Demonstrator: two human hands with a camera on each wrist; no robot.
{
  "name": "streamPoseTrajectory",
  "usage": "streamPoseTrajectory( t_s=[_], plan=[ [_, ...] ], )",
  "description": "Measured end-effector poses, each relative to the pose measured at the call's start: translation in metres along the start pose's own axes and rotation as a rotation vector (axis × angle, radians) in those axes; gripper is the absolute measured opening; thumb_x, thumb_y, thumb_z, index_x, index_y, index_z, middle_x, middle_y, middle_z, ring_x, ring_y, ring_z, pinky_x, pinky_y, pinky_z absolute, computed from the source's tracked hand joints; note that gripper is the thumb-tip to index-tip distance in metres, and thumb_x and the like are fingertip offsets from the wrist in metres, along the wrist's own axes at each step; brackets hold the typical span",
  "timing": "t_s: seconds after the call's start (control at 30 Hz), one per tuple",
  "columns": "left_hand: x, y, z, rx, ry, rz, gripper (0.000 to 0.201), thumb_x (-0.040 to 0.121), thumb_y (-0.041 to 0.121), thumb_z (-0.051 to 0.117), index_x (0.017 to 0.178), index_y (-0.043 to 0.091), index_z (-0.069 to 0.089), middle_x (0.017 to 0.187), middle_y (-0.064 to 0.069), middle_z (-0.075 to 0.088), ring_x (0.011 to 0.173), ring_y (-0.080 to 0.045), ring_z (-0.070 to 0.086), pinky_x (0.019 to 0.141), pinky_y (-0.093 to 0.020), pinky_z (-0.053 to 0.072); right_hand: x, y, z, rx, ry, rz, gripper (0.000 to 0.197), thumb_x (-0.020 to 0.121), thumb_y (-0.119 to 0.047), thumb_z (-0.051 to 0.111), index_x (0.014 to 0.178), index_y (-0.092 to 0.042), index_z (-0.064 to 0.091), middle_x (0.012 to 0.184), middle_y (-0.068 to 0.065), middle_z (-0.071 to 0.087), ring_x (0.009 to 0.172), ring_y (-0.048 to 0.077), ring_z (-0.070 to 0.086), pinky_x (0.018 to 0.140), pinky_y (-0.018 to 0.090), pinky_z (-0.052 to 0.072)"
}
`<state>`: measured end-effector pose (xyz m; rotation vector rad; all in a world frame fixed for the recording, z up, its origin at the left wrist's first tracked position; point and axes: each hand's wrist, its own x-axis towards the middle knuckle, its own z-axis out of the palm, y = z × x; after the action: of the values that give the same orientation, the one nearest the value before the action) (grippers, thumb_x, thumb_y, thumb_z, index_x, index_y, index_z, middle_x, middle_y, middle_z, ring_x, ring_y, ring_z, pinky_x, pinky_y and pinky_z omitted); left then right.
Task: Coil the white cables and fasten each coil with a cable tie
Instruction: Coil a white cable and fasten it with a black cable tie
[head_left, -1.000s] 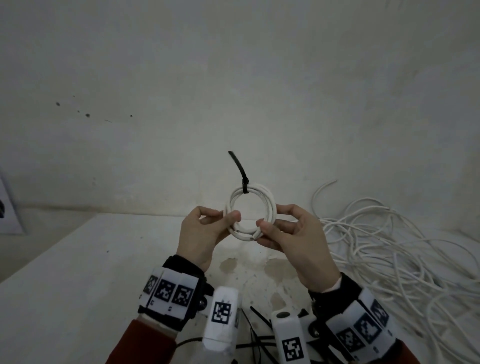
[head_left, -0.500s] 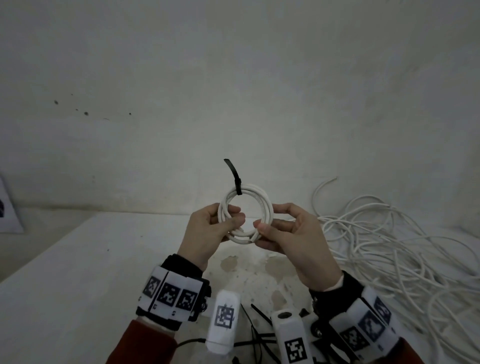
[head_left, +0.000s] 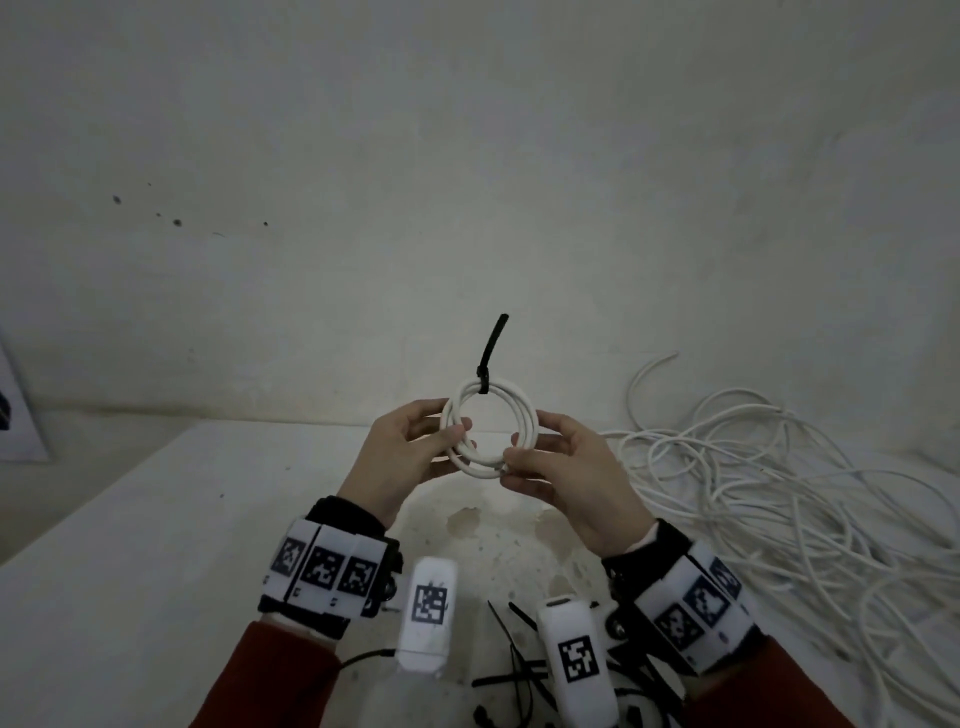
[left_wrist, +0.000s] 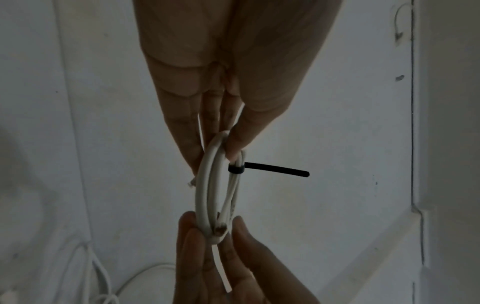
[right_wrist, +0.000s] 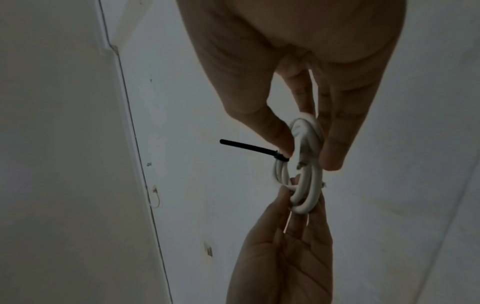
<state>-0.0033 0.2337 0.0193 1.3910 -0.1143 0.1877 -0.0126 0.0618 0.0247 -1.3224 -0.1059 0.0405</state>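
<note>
A small white cable coil is held upright above the table between both hands. A black cable tie binds its top, its tail sticking up. My left hand pinches the coil's left side between thumb and fingers. My right hand pinches the lower right side. In the left wrist view the coil appears edge-on with the tie pointing right, and a cut cable end shows near the far hand. In the right wrist view the coil and the tie sit between both hands.
A large loose tangle of white cable lies on the white table to the right. Several spare black cable ties lie at the near edge between my wrists. A pale wall stands close behind.
The coil has been turned slightly in my hands, so the tie's tail now leans right instead of left. Both hands keep their hold.
</note>
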Motion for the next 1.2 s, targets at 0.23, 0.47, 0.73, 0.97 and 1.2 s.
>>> streamPoseTrajectory(
  t_s=[0.23, 0.47, 0.73, 0.97, 1.2],
  plan=[
    [0.035, -0.021, -0.059, 0.087, 0.18, -0.119, 0.018, 0.081, -0.003, 0.067, 0.097, 0.003, 0.061, 0.087, -0.017, 0.069, 0.064, -0.016, 0.067, 0.056, -0.021, 0.055, 0.054, 0.029, 0.052, -0.066, -0.063, 0.197, 0.062, 0.074, 0.015, 0.07, 0.123, -0.005, 0.037, 0.11, 0.022, 0.058, 0.08, 0.028, 0.065, 0.068, 0.034, 0.06],
    [0.083, -0.054, -0.164, 0.355, 0.381, -0.262, 0.024, 0.078, -0.008, 0.067, 0.1, -0.004, 0.06, 0.082, -0.019, 0.064, 0.068, -0.026, 0.061, 0.051, -0.02, 0.055, 0.125, 0.093, 0.141, -0.157, -0.15, 0.347, 0.062, 0.066, 0.017, 0.073, 0.111, -0.01, 0.041, 0.095, 0.019, 0.058, 0.081, 0.03, 0.063, 0.066, 0.04, 0.06],
    [0.125, -0.063, -0.273, 0.684, 0.559, -0.347, 0.024, 0.076, 0.002, 0.075, 0.097, -0.003, 0.066, 0.074, -0.012, 0.065, 0.066, -0.026, 0.059, 0.071, -0.035, 0.054, 0.181, 0.15, 0.232, -0.43, -0.269, 0.255, 0.075, 0.063, -0.018, 0.085, 0.127, -0.003, 0.049, 0.116, 0.018, 0.063, 0.102, 0.031, 0.064, 0.09, 0.043, 0.054],
    [0.163, -0.069, -0.319, 0.914, 0.605, -0.396, 0.035, 0.074, 0.021, 0.08, 0.103, 0.005, 0.07, 0.097, -0.015, 0.07, 0.088, -0.029, 0.066, 0.089, -0.041, 0.053, 0.22, 0.167, 0.27, -0.573, -0.312, 0.216, 0.021, 0.082, -0.017, 0.07, 0.091, 0.001, 0.064, 0.089, 0.008, 0.058, 0.079, 0.019, 0.055, 0.07, 0.027, 0.051],
    [0.174, -0.07, -0.316, 1.02, 0.588, -0.465, 0.022, 0.082, 0.016, 0.071, 0.101, 0.005, 0.071, 0.105, -0.018, 0.068, 0.094, -0.034, 0.061, 0.083, -0.035, 0.05, 0.236, 0.182, 0.275, -0.738, -0.413, 0.136, 0.005, 0.092, -0.012, 0.054, 0.09, -0.011, 0.049, 0.083, 0.003, 0.055, 0.075, 0.018, 0.054, 0.072, 0.022, 0.051]
  ],
)
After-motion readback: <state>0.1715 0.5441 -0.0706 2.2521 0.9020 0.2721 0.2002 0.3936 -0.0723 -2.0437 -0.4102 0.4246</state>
